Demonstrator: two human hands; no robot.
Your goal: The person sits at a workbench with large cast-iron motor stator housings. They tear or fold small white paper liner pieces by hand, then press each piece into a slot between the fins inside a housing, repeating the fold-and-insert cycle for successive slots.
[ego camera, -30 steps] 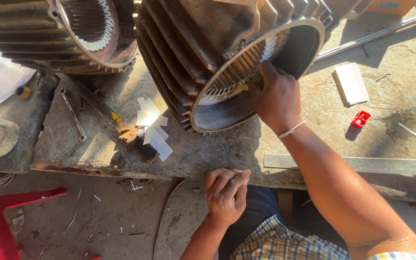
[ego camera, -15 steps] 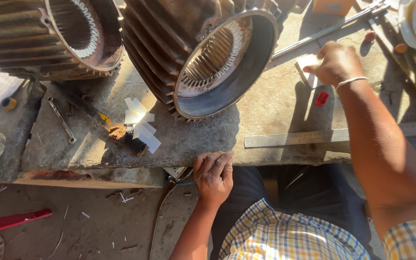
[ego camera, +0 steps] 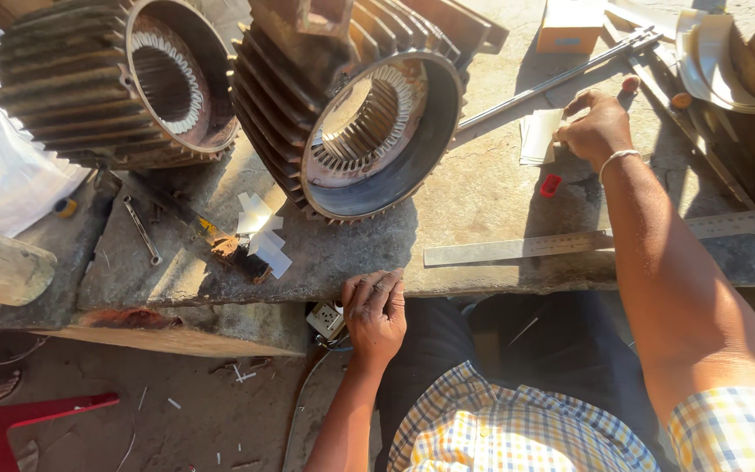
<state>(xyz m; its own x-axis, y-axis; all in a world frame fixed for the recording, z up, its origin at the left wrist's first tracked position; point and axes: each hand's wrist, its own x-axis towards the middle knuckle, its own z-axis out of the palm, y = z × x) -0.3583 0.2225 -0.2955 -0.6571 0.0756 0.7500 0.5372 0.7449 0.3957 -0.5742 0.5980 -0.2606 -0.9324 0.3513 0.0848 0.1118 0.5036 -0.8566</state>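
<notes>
My right hand (ego camera: pixel 599 129) reaches far across the counter (ego camera: pixel 482 201) to a stack of white paper pieces (ego camera: pixel 538 135). Fingers are curled down, tips pinched on the right edge of the stack; grip is closed on paper, thumb side hidden, so I cannot tell how many sheets it has. The stack lies flat, just beside a small red cap (ego camera: pixel 550 184) and below a long steel rod (ego camera: pixel 561 79).

My left hand (ego camera: pixel 376 308) is hooked over the near edge of the counter, fingers bent onto the top face, holding nothing loose. Judgement: it props me while the other arm stretches.

The nearer motor stator housing (ego camera: pixel 369 114) lies on its side, open bore turned toward me, slots visible. Likely set that way to keep the slots within reach. A second housing (ego camera: pixel 115 83) lies beside it to the left, bore also facing outward.

A steel ruler (ego camera: pixel 517 249) lies flat along the front edge, partly under my right forearm. More cut white strips (ego camera: pixel 259 232) lie in front of the nearer housing, next to a spanner (ego camera: pixel 143 232). A cardboard box (ego camera: pixel 570 26) stands at the far edge.
</notes>
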